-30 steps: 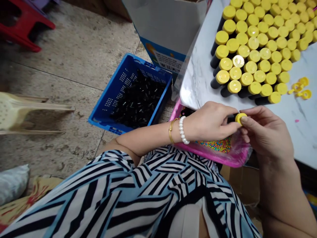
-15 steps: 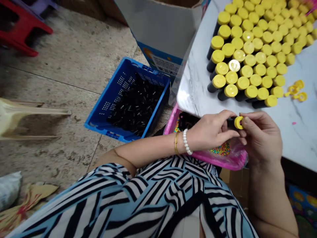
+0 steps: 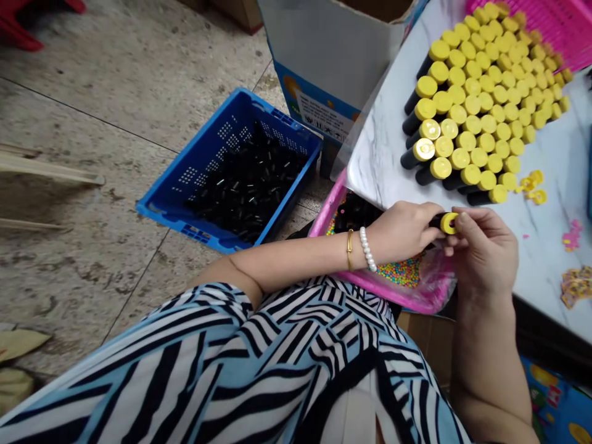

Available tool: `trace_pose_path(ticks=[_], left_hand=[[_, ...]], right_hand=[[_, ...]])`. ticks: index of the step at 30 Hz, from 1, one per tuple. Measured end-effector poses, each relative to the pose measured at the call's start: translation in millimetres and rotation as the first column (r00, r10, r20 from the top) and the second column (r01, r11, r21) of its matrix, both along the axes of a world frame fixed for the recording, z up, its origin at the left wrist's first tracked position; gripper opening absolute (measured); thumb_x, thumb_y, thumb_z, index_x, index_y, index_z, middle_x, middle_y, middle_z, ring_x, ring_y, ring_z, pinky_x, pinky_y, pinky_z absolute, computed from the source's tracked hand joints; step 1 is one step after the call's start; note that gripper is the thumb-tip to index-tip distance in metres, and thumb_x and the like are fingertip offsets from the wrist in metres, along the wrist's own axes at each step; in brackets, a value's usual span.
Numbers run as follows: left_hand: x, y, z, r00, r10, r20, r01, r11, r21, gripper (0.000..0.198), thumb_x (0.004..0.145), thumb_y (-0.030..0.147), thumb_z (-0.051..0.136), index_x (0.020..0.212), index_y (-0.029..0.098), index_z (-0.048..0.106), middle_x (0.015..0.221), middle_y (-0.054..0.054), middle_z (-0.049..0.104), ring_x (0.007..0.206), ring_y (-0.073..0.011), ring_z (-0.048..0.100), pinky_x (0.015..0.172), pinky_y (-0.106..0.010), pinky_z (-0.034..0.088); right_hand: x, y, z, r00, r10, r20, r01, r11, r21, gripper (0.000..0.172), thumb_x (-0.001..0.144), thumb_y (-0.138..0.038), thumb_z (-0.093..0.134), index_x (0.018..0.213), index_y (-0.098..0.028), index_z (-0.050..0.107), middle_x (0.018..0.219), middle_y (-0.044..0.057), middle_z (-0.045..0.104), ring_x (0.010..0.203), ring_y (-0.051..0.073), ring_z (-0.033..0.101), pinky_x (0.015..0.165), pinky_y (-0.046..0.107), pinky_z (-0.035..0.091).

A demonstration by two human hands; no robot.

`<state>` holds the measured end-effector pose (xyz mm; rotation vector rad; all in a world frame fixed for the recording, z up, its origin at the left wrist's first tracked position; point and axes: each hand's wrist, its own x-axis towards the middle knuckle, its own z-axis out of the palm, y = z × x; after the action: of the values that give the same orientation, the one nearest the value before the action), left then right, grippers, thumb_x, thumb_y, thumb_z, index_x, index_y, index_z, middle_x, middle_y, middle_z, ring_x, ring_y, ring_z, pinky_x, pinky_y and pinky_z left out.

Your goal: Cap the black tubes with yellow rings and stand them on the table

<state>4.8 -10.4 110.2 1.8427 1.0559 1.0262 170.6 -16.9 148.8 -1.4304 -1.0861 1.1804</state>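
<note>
Left hand [image 3: 401, 231] closed round a black tube [image 3: 435, 219], apparently steadying it; right hand [image 3: 489, 250] pinches its yellow cap [image 3: 448, 223]. Tube sits above pink tray [image 3: 433, 303], perhaps to catch spills.

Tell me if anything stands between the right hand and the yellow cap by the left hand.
Nothing visible does: the right hand is right at the yellow cap, while the left hand holds the black tube.

Speckled tile floor [image 3: 106, 80] | white marbled table [image 3: 546, 262] | red stool [image 3: 16, 32]
</note>
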Motion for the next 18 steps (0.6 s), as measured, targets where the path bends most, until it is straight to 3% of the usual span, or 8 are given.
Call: trace_pose_path(ticks=[5, 10, 15, 18], left_hand=[[0, 0, -1.9, 1.000, -0.013, 0.010, 0.013, 1.000, 0.010, 0.023, 0.097, 0.018, 0.063, 0.118, 0.010, 0.068, 0.097, -0.009, 0.078, 0.080, -0.0157, 0.073, 0.079, -0.028, 0.055], [0, 0, -2.6, 0.999, -0.024, 0.025, 0.023, 1.000, 0.018, 0.024, 0.098, 0.020, 0.063, 0.117, 0.007, 0.069, 0.098, -0.010, 0.078, 0.081, -0.0163, 0.071, 0.080, -0.029, 0.054], [-3, -2, 2.4, 0.997, -0.014, 0.069, 0.017, 0.999, -0.045, 0.028, 0.093, 0.019, 0.065, 0.118, 0.009, 0.070, 0.083, -0.004, 0.076, 0.071, -0.0134, 0.068, 0.072, -0.025, 0.051], [-6, -2, 10.0, 0.994, -0.010, 0.112, 0.027, 0.989, -0.147, 0.026, 0.092, 0.030, 0.068, 0.111, 0.013, 0.072, 0.070, 0.000, 0.071, 0.064, -0.0124, 0.065, 0.064, -0.023, 0.048]], right_hand=[[-1, 0, 0.1, 0.996, -0.022, 0.082, 0.018, 0.999, 0.047, 0.029, 0.076, -0.033, 0.087, 0.095, -0.014, 0.074, 0.071, 0.001, 0.066, 0.045, 0.008, 0.053, 0.036, 0.019, 0.041], [-4, 2, 1.2, 0.997, -0.026, 0.071, 0.025, 1.000, 0.007, 0.030, 0.075, -0.034, 0.088, 0.091, -0.013, 0.073, 0.065, -0.001, 0.062, 0.041, 0.005, 0.047, 0.033, 0.017, 0.032], [-5, -2, 2.2, 0.996, -0.014, 0.088, 0.013, 1.000, 0.007, 0.033, 0.076, -0.035, 0.087, 0.095, -0.013, 0.071, 0.066, -0.001, 0.063, 0.043, 0.007, 0.051, 0.038, 0.019, 0.041], [-6, -5, 1.1, 0.995, -0.026, 0.100, 0.025, 1.000, 0.013, 0.034, 0.077, -0.037, 0.086, 0.096, -0.014, 0.070, 0.071, 0.000, 0.065, 0.047, 0.007, 0.054, 0.042, 0.020, 0.047]])
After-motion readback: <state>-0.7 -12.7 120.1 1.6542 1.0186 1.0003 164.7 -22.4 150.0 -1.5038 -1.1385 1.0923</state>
